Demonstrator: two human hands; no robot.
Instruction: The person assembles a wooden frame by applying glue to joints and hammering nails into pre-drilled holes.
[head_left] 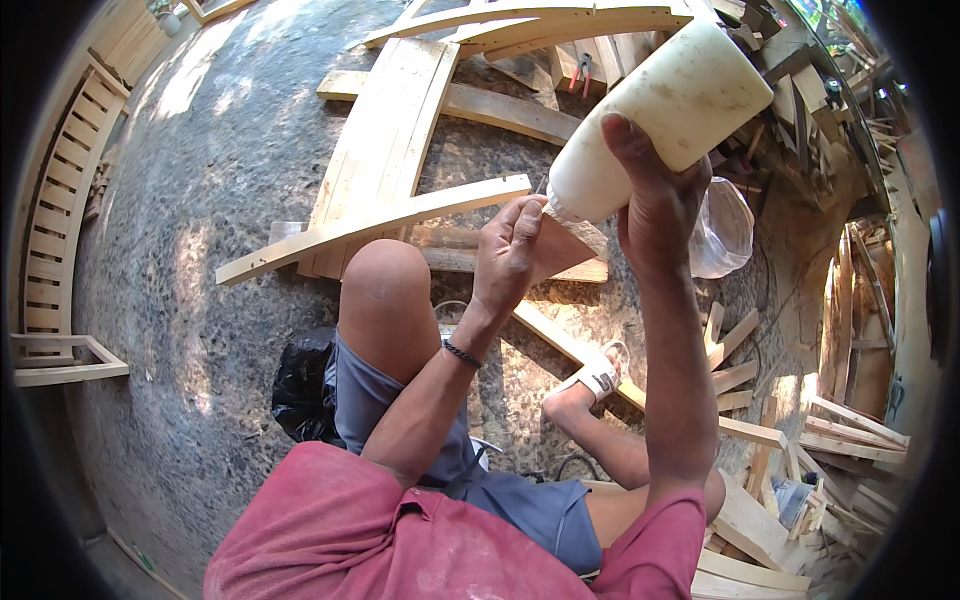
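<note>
My right hand (655, 195) is wrapped round a big off-white plastic bottle (690, 90), smudged with dirt. The bottle tilts, its neck pointing down and left toward my left fingertips. A thin, flat brownish piece with a pointed corner (562, 250) is pinched in my left hand (507, 255); I cannot tell its material. The bottle's mouth is right by the edge of this piece, and whether anything flows out is too small to see. Below my hands lies a light wooden board (590, 270).
A pale plank panel (385, 130) and a curved wooden strip (370, 228) lie ahead on the rough floor. Red-handled pliers (582, 72) rest on wood at the top. A clear plastic container (722, 230) stands right of my right forearm. Scrap wood (800, 90) is piled at right; a black bag (303, 385) sits by my knee.
</note>
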